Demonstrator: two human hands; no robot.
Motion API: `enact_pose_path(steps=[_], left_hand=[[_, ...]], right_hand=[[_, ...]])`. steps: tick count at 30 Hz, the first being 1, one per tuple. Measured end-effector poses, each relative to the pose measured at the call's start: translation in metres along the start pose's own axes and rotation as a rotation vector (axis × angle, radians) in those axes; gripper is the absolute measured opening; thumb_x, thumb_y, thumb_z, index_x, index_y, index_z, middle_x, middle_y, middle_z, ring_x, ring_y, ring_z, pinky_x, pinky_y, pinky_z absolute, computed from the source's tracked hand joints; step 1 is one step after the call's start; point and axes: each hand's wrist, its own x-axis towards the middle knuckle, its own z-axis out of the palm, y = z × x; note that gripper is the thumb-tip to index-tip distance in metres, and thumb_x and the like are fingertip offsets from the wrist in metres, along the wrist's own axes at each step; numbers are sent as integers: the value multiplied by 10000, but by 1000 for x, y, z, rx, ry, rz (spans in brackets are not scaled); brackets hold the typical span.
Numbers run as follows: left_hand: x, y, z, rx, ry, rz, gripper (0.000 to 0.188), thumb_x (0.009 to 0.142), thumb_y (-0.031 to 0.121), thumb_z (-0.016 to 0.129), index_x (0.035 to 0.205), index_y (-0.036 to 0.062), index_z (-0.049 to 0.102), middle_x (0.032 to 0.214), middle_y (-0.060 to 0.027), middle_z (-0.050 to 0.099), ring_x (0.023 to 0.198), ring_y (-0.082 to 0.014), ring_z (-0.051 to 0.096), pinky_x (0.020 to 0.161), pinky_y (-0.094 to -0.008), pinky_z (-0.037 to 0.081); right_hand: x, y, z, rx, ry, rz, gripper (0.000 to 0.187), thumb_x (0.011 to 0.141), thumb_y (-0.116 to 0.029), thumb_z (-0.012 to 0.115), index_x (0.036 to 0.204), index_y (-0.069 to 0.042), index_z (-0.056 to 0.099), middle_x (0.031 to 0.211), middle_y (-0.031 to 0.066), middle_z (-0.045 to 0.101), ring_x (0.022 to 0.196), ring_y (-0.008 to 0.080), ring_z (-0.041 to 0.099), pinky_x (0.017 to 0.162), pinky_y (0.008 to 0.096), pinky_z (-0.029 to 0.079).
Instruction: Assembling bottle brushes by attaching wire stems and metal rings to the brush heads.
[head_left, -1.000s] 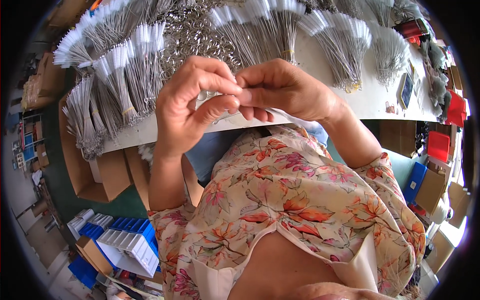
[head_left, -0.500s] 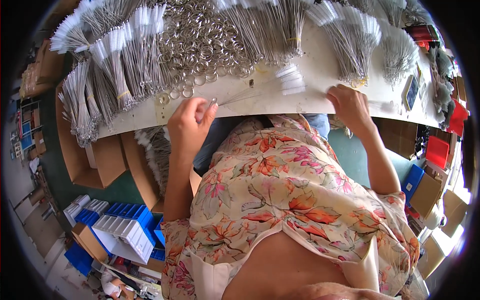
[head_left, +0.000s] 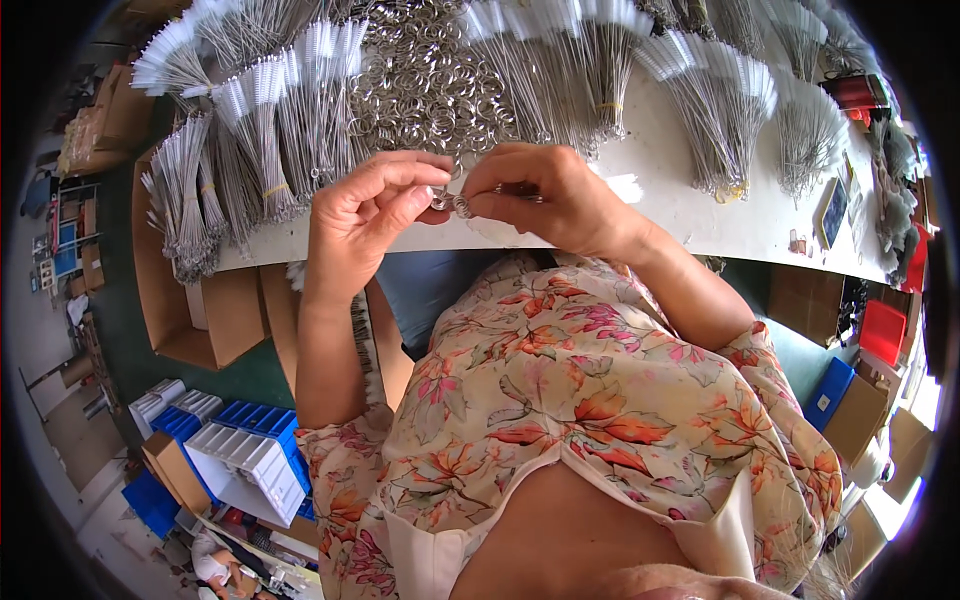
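My left hand [head_left: 372, 212] and my right hand [head_left: 562, 200] meet above the table's near edge, thumbs and forefingers pinched. A small metal ring [head_left: 457, 171] shows between the fingertips, and my left fingers appear to grip part of it. Beside it, my right fingers hold the wire loop ends [head_left: 462, 207] of thin wire-handled brushes. Most of the wire stems are hidden behind the right hand. White bristles [head_left: 626, 188] stick out beyond its knuckles, over the tabletop. How many brushes are held cannot be made out.
A heap of loose metal rings [head_left: 430, 85] lies beyond my hands. Bundles of wire brushes flank it, left [head_left: 265, 150] and right [head_left: 710, 120]. A phone [head_left: 832, 213] rests at the table's right. Cardboard boxes [head_left: 200, 320] and blue-and-white bins [head_left: 250, 455] stand lower left.
My right hand has moved left from the tabletop to meet my left hand and now pinches the brush ends. The fanned wire stems, visible before, are now mostly covered.
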Motion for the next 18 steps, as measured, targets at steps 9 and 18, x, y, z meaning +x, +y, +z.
enact_pose_path(steps=[9, 18], left_hand=[[21, 9, -2, 159, -92, 164, 179, 790, -56, 566, 945, -6, 640, 1013, -131, 587, 838, -125, 596, 676, -207, 517], [23, 16, 21, 89, 110, 289, 295, 741, -116, 584, 1033, -78, 575, 993, -152, 605, 825, -169, 626, 745, -246, 526]], right_hand=[[-2, -10, -19, 443, -29, 431, 173, 854, -175, 594, 894, -8, 617, 700, -2, 574, 561, 53, 460, 508, 203, 395], [5, -29, -21, 517, 131, 371, 174, 856, -185, 596, 903, -19, 610, 731, -4, 588, 590, 44, 467, 519, 195, 398]])
